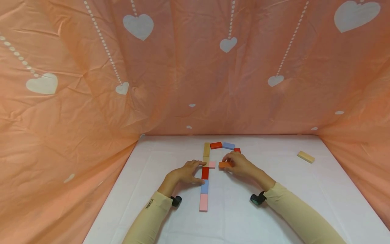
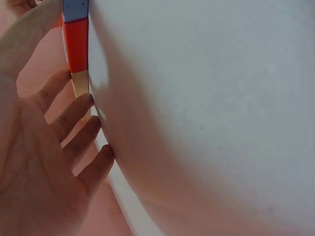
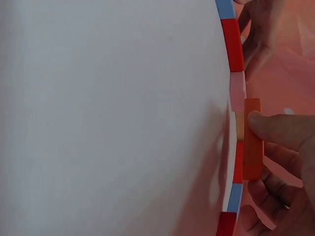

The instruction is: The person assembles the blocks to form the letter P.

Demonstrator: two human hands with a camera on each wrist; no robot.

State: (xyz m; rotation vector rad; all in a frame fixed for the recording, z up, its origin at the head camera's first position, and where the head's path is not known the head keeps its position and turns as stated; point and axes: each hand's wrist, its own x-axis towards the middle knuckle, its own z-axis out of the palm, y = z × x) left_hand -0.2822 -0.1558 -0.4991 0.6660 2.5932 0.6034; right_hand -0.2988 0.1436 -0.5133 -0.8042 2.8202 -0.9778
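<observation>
On the white table a column of flat blocks runs toward me: wooden blocks (image 1: 206,149) at the far end, then a red block (image 1: 205,173), a blue block (image 1: 204,188) and a pink block (image 1: 203,202). My left hand (image 1: 185,172) rests along its left side, fingers extended, index fingertip at the lower wooden block and thumb at the blue one. Between thumb and fingers, my right hand (image 1: 242,165) pinches an orange block (image 3: 253,142). It is held just right of a small pink block (image 1: 212,165) that juts from the column, with a gap between them.
From the column's far end, a red block (image 1: 216,145), a blue block (image 1: 229,146) and another red block (image 1: 237,150) curve rightward, the last partly behind my right hand. A loose wooden block (image 1: 306,157) lies far right. An orange curtain (image 1: 195,67) surrounds the table's back and sides.
</observation>
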